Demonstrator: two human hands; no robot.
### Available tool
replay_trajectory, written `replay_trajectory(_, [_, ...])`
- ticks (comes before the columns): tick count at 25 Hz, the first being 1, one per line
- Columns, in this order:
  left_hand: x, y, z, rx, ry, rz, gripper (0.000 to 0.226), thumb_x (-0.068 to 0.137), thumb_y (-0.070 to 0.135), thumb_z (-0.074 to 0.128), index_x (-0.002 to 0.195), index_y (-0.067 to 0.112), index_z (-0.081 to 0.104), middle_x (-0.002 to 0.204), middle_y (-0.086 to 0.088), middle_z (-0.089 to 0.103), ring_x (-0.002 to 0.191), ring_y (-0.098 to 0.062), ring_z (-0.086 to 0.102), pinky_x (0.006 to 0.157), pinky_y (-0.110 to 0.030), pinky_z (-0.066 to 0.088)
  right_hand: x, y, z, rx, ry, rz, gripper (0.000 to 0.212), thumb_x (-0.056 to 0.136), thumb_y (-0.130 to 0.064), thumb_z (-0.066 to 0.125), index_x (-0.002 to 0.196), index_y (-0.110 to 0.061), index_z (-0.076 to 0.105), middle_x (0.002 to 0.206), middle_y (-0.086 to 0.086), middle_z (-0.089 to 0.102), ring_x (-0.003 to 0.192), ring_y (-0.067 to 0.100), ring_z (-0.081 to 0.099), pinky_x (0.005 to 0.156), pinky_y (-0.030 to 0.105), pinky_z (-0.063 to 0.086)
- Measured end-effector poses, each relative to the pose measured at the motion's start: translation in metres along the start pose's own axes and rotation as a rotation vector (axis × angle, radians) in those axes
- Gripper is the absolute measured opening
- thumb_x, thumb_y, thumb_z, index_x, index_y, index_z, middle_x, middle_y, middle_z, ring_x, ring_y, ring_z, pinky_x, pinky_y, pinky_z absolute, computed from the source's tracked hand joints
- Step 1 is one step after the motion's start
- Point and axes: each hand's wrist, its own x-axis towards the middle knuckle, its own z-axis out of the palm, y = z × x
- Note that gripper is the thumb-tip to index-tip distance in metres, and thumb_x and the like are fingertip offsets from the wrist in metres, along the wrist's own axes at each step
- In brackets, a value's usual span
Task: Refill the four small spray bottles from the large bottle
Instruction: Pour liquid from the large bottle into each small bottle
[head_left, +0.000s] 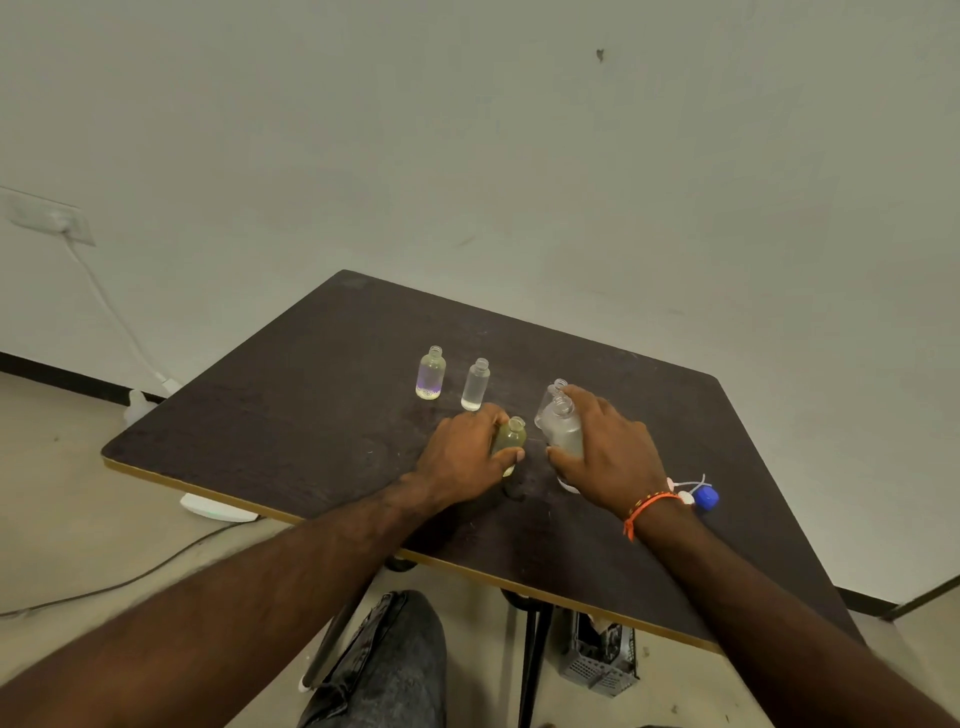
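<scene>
**A:** Left to right? There's a wall socket (49, 217) with a white cord (111, 317) dropping to the floor, well off the dark counter (291, 395). The counter's left half has lots of free room out to its edge.

**B:** And the bottles?

**A:** A purple-tinted bottle (430, 373) and a clear bottle (475, 384) stand uncapped and upright near the middle, close together. In front of them, the left hand (465, 457) has its fingers wrapped round a yellowish bottle (510, 439). The right hand (610, 452) grips a bigger frosted bottle (563, 428); another clear neck pokes up just behind it.

**B:** Any labels?

**A:** None I can read. A blue cap (706, 497) and white spray tops (685, 488) sit by the right wrist, near the counter's right edge.
</scene>
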Motion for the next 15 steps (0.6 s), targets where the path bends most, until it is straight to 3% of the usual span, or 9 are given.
replay_trajectory(6, [0.033, 0.009, 0.003, 0.079, 0.083, -0.051, 0.041, 0.083, 0.054, 0.078, 0.111, 0.026, 0.068, 0.106, 0.007, 0.068, 0.1, -0.015, 0.056, 0.088, -0.038, 0.05, -0.003, 0.016, 0.011, 0.284, 0.04, 0.129, 0.075, 0.075, -0.049, 0.073, 0.139, -0.03, 0.039, 0.133, -0.001, 0.058, 0.115, 0.021, 0.057, 0.096, 0.041, 0.052])
replay_trajectory(15, [0.075, 0.022, 0.026, 0.163, 0.166, -0.268, 0.029, 0.085, 0.042, 0.078, 0.106, 0.022, 0.073, 0.102, 0.0, 0.073, 0.1, -0.023, 0.066, 0.082, -0.04, 0.058, -0.005, 0.024, 0.027, 0.346, 0.103, 0.094, 0.078, 0.078, -0.042, 0.074, 0.146, -0.026, 0.039, 0.141, -0.003, 0.053, 0.121, 0.023, 0.054, 0.103, 0.038, 0.048])
